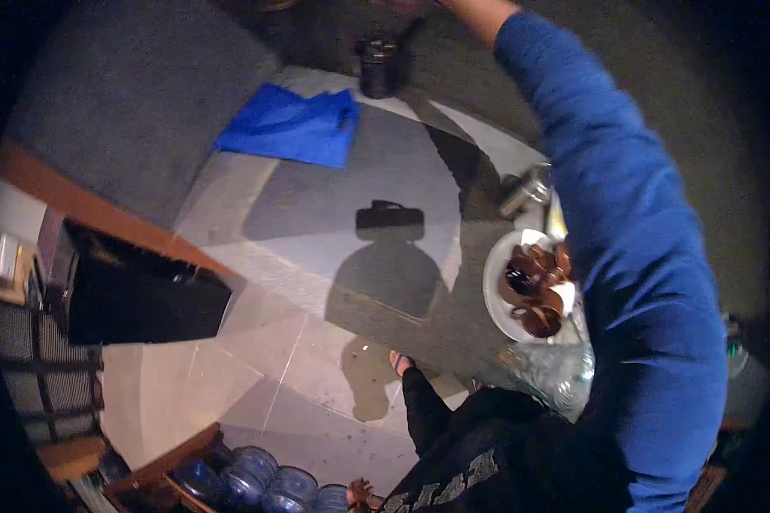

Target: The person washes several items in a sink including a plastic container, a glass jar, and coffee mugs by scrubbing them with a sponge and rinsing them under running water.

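My right arm, in a blue sleeve, reaches up across the right side to the top edge. Only a dim, blurred bit of my right hand (415, 4) shows there, so its fingers and anything in them are hidden. My left hand (361, 492) hangs low at the bottom edge, fingers apart, holding nothing visible. It is nearest to several large clear plastic jars (287, 490). Below the right forearm a dark metal container (378, 70) stands on the grey surface. A bright blue cloth (295, 126) lies to its left.
Beside my right sleeve is a white plate (493, 295) of brown, cup-like pieces (535, 286). A steel tumbler (526, 191) lies above it, a clear plastic bag (560, 376) below. At left stands a black box-shaped thing (145, 295). My sandalled foot (400, 363) rests on floor tiles (274, 368).
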Available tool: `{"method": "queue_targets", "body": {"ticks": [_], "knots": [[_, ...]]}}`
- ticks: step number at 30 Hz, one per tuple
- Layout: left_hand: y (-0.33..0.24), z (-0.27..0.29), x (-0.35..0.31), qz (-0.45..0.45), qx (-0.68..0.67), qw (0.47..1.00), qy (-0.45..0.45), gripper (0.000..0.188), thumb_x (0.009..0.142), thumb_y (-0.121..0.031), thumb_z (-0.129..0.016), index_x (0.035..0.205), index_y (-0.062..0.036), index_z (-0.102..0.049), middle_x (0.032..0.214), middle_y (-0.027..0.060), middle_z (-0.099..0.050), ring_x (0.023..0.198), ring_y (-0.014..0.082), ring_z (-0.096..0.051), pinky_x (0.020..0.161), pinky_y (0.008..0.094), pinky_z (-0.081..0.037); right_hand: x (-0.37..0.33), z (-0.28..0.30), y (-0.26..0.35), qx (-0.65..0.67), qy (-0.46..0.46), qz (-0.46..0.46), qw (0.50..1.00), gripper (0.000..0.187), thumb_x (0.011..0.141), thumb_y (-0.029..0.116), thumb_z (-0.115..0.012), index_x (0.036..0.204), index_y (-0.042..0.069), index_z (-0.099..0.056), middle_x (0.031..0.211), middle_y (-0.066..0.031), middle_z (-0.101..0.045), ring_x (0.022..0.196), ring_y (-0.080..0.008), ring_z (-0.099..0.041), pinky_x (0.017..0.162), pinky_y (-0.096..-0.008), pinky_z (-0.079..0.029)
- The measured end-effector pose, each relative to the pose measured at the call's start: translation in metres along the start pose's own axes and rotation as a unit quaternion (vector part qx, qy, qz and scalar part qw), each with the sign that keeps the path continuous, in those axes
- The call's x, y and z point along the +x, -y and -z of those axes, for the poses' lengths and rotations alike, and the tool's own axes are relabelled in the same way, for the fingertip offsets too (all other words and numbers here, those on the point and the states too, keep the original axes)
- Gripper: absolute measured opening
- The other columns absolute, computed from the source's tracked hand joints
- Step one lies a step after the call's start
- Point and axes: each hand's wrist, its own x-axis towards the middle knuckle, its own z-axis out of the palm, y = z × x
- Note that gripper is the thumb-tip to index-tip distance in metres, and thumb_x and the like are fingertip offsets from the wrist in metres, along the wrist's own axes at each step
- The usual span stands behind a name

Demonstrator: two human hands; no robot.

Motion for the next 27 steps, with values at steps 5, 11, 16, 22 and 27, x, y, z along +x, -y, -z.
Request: {"method": "queue_targets", "body": {"ticks": [5,11,16,22,27], "knots": [[-0.051,-0.06,0.056,-0.075,0.276,0.937,-0.2,0.026,0.091,-0.034,-0.059,0.103,-0.0114,-0.059,0.095,0.0067,-0.068,0.072,0.0212,-0.063,0.057,0.0322,-0.044,-0.235,0.182,0.064,0.238,0.184,0.163,0.94,0.037,0.093,0.029,-0.06,0.115,-0.001,-0.063,0.108,-0.0156,-0.069,0.098,-0.0236,-0.065,0.085,-0.035,-0.051],[-0.024,-0.177,0.083,-0.262,0.454,0.831,-0.188,0.029,0.091,-0.034,-0.065,0.106,-0.0102,-0.059,0.096,0.0061,-0.069,0.074,0.0186,-0.065,0.06,0.031,-0.046,-0.468,0.158,0.036,0.392,0.173,0.021,0.903,0.051,0.088,0.043,-0.064,0.12,0.004,-0.059,0.103,-0.0185,-0.066,0.101,-0.0277,-0.063,0.09,-0.0413,-0.048],[0.026,-0.298,0.061,-0.278,0.536,0.785,-0.137,0.031,0.094,-0.034,-0.061,0.11,-0.0078,-0.059,0.103,0.0068,-0.069,0.08,0.0188,-0.067,0.067,0.0314,-0.048,-0.58,-0.048,-0.003,0.247,0.079,-0.01,0.966,0.094,0.065,0.037,-0.085,0.144,0.015,-0.039,0.142,-0.0242,-0.035,0.126,-0.0427,-0.041,0.102,-0.0493,-0.041],[0.122,-0.377,0.027,-0.276,0.601,0.747,-0.074,0.032,0.096,-0.033,-0.059,0.115,-0.0071,-0.058,0.11,0.0053,-0.067,0.089,0.017,-0.065,0.074,0.0311,-0.049,-0.574,-0.07,0.024,0.312,0.005,-0.071,0.948,0.077,0.063,0.024,-0.083,0.132,0.013,-0.052,0.126,-0.016,-0.045,0.116,-0.0367,-0.047,0.095,-0.0439,-0.047],[0.191,-0.417,-0.008,-0.268,0.616,0.741,-0.016,0.032,0.097,-0.032,-0.057,0.116,-0.0066,-0.057,0.113,0.0069,-0.066,0.091,0.0176,-0.064,0.076,0.0311,-0.048,-0.655,-0.018,0.004,0.363,-0.172,-0.149,0.904,0.07,0.068,0.031,-0.081,0.129,0.011,-0.052,0.122,-0.016,-0.049,0.113,-0.0349,-0.048,0.097,-0.0427,-0.043]]}}
